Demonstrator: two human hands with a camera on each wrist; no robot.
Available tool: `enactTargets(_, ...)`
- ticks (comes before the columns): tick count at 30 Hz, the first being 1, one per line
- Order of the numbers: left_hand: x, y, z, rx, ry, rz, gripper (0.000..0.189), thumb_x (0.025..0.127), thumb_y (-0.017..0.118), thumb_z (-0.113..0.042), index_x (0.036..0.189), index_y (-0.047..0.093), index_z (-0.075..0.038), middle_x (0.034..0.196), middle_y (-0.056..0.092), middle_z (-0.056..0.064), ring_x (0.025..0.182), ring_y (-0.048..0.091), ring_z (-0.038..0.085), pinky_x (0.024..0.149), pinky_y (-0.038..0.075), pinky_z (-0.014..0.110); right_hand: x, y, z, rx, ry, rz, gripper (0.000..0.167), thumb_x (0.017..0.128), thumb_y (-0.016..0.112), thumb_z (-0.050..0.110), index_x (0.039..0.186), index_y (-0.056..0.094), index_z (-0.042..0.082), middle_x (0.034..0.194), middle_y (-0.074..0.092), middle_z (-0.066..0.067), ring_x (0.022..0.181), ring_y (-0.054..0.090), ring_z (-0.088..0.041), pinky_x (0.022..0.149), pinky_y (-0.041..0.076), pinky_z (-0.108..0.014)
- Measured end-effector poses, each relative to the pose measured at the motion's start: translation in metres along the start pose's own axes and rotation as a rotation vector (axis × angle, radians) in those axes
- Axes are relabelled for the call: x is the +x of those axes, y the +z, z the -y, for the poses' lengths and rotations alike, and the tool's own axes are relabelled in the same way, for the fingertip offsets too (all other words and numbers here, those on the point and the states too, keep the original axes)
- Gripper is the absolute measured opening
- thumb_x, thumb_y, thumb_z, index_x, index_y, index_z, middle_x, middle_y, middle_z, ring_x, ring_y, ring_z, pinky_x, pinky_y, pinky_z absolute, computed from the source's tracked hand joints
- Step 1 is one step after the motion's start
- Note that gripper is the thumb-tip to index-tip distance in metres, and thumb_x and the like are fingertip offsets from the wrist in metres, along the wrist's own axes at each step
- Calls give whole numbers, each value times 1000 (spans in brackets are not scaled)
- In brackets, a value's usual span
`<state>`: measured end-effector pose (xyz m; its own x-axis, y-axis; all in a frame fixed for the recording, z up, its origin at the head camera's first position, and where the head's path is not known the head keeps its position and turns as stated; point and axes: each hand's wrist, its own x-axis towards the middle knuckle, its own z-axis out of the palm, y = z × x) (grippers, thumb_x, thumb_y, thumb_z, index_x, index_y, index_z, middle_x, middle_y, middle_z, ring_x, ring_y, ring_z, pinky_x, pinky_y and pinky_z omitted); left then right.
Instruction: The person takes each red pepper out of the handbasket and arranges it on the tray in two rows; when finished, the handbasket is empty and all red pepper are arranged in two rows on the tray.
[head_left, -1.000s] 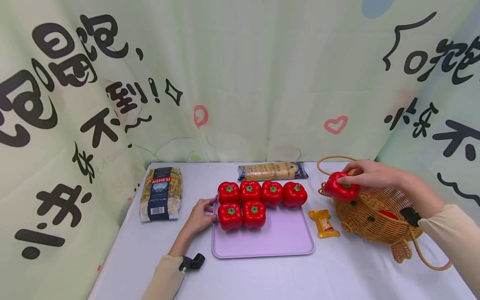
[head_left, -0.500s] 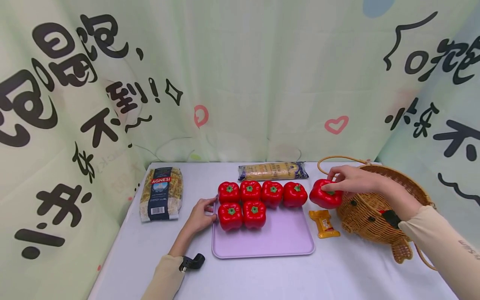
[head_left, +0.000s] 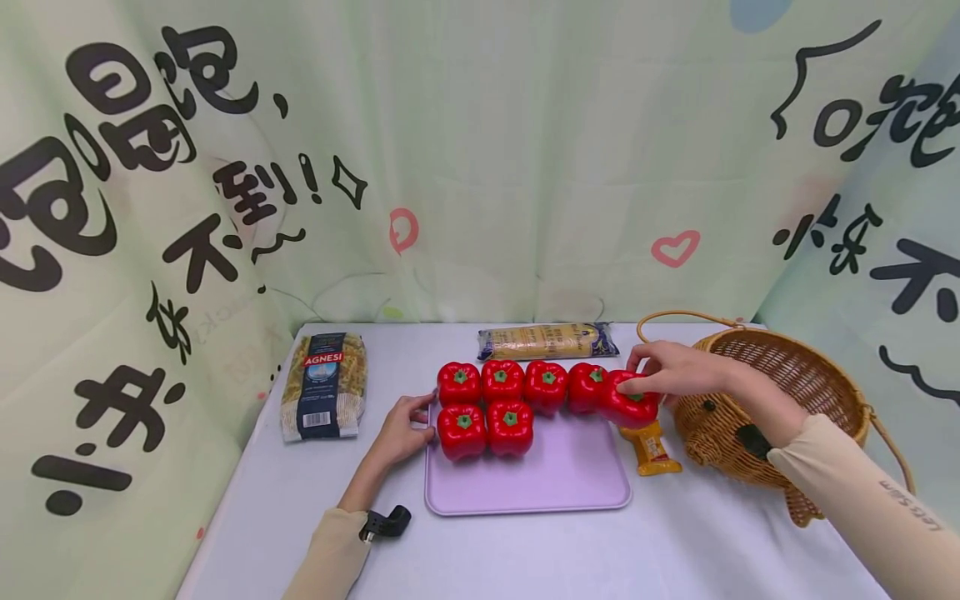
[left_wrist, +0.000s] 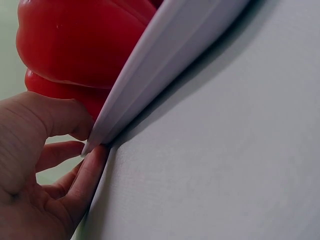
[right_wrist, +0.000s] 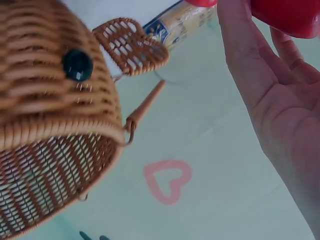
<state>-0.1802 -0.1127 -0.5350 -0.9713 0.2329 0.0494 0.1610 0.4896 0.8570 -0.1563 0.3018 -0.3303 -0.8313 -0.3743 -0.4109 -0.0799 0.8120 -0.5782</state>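
Observation:
My right hand point(head_left: 678, 368) grips a red bell pepper point(head_left: 628, 402) over the right rim of the lilac tray point(head_left: 540, 479). That pepper overlaps the rightmost one of the back row in the head view; the right wrist view shows only part of it point(right_wrist: 295, 15) at the fingers. On the tray sit several red bell peppers point(head_left: 510, 429), a back row and two in front at the left, green stems up. My left hand point(head_left: 401, 433) pinches the tray's left edge point(left_wrist: 125, 95), thumb near the rim and fingers under it in the left wrist view.
A wicker basket point(head_left: 720, 437) with an animal face stands at the right, its mouth open. An orange packet point(head_left: 654, 450) lies between basket and tray. A long pasta pack point(head_left: 547, 342) lies behind the tray, a bag of pasta point(head_left: 324, 386) at the left. A printed curtain point(head_left: 487, 167) closes the back.
My right hand has carried the pepper leftward from above the basket to the tray's right side. The basket has tipped back, its opening turning more into view. My left hand has stayed at the tray.

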Motion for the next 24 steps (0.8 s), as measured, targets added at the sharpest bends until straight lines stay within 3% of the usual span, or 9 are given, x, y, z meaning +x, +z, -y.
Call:
enactTargets(11,-1,-1,0,-6,-3,3,59,78,70,5,135,57,1,120,56,18,97,61,27,82,57,38,20,16,9,29,-31,52,43,89,69,36,110,56,1,94,66,-8,74,65,-20,66,58,-37)
enactTargets(17,0,0,0,-5,-2,0,59,78,71,4,135,57,1,119,56,18,96,62,27,81,58,36,31,25,16,30,-25,65,48,88,70,38,114,55,0,95,65,-7,80,63,-20,67,59,-36)
enactTargets(24,0,0,0,-7,7,-2,59,77,71,5,135,57,2,119,56,18,96,62,27,81,57,38,41,36,18,41,-39,82,49,88,70,37,117,55,0,98,64,-9,76,64,-20,69,59,-43)
